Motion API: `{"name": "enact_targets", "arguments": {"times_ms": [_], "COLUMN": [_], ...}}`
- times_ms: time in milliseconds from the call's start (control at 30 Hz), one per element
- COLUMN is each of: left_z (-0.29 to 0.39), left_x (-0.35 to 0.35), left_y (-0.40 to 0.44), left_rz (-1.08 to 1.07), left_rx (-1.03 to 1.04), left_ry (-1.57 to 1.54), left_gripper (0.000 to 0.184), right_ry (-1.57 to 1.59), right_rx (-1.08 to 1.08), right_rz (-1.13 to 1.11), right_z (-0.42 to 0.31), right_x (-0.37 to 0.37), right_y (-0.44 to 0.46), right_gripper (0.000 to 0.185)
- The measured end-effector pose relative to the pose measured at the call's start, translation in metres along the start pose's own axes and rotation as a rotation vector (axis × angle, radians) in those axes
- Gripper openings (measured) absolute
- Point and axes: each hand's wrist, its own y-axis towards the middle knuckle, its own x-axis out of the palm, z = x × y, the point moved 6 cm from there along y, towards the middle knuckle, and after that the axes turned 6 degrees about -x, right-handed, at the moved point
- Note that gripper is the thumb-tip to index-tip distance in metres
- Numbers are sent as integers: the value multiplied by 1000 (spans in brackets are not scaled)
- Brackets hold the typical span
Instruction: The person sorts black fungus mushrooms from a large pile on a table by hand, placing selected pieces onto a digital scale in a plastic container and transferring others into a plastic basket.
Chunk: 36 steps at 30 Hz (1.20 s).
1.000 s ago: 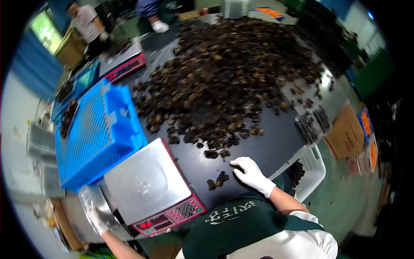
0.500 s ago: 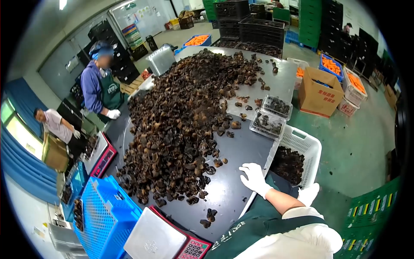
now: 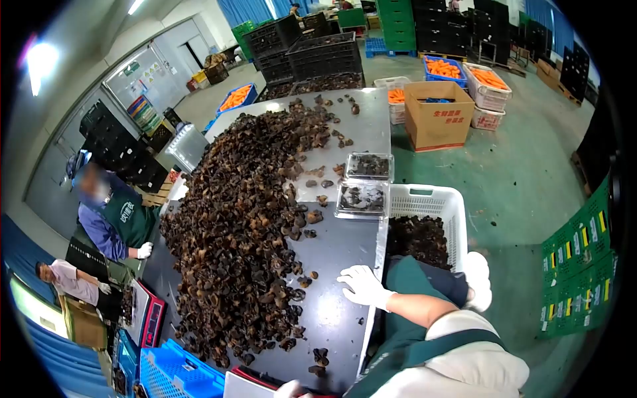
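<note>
My right hand [image 3: 363,286], in a white glove, lies on the dark table [image 3: 345,245] near its right edge, fingers stretched out and holding nothing. Part of my left hand [image 3: 290,390], also white-gloved, shows at the bottom edge beside the red-rimmed scale [image 3: 244,387]; its fingers are cut off from view. A big heap of dark brown wood ear mushrooms [image 3: 232,245] covers the left and middle of the table. A small clump of mushrooms [image 3: 320,358] lies apart near the scale. Two clear plastic boxes [image 3: 362,199] with dark pieces stand at the right edge.
A white basket [image 3: 434,191] with dark mushrooms stands right of the table. The blue crate [image 3: 176,371] is at lower left, near another red scale [image 3: 154,322]. One co-worker [image 3: 109,212] stands across the table. Behind are a cardboard box [image 3: 438,119] and carrot crates [image 3: 443,68].
The view has swung, shifting the table and heap left and down. My left hand has come into sight at the bottom edge. My right hand stays on the table edge.
</note>
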Motion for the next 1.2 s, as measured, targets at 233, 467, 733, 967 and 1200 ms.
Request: {"name": "enact_targets", "arguments": {"times_ms": [233,467,733,967,1200], "left_z": [15,14,33,16,17], "left_x": [189,210,216,250,254], "left_y": [58,57,63,54,57], "left_rz": [-173,9,18,-9,12], "left_rx": [153,212,123,-23,-7], "left_ry": [-409,-145,197,708,796], "left_gripper": [30,26,58,96,93], "right_ry": [-43,61,537,837,-360], "right_rx": [-44,-47,48,-32,850], "right_rz": [15,77,234,234,280], "right_z": [-4,-8,14,70,334], "right_x": [-5,-14,-20,-51,-132], "right_y": [4,11,-19,-146,-305], "right_gripper": [38,19,10,12,47]}}
